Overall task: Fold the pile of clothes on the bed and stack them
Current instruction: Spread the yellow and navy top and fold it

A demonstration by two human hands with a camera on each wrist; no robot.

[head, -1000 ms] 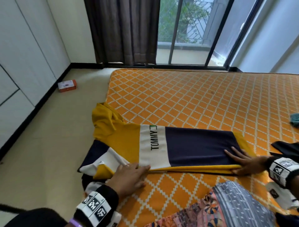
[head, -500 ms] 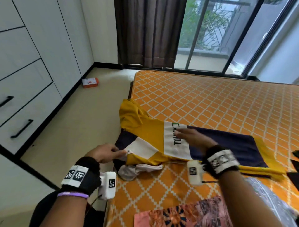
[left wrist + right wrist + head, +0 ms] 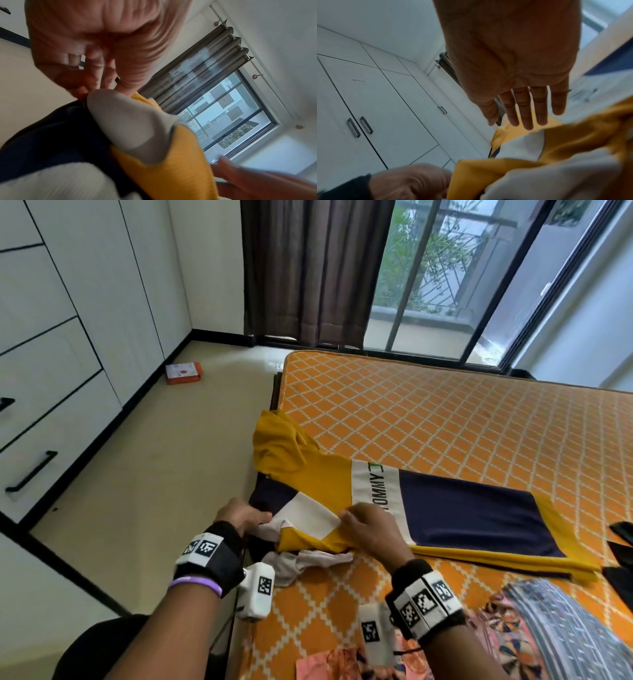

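Left hand [image 3: 239,517]: fingers curled, pinching the edge of the sleeve [image 3: 301,517] where its white band meets the navy; the left wrist view shows thumb and fingertips closed on that fabric
Right hand [image 3: 368,529]: flat, fingers straight and together, laid on the shirt just right of the left hand's pinch; the right wrist view shows the extended fingers [image 3: 527,108] over the yellow and white cloth
Shirt [image 3: 462,505]: yellow, white and navy, with "TOMMY" printed on the white chest band; lies across the near left part of the bed, body folded lengthwise and stretching away to the right of both hands, its yellow hem at the far right end
Sleeve: folded over the shirt's left end, held between the two hands, white band uppermost
Other sleeve [image 3: 277,440]: yellow, rumpled, beyond the hands at the bed's left edge
Pale garment [image 3: 305,565]: crumpled, just below the pinched sleeve, partly under the shirt
Bed [image 3: 445,412]: orange cover with a white diamond grid
Patterned cloth [image 3: 548,628]: grey and multicoloured, nearer the person than the right wrist
Dark item [image 3: 621,553]: black, at the right frame edge past the shirt's hem
Small box [image 3: 183,373]: orange and white, on the floor well left of the hands, near the white drawers [image 3: 51,371]
Curtain [image 3: 308,268]: brown, beside the window beyond the bed
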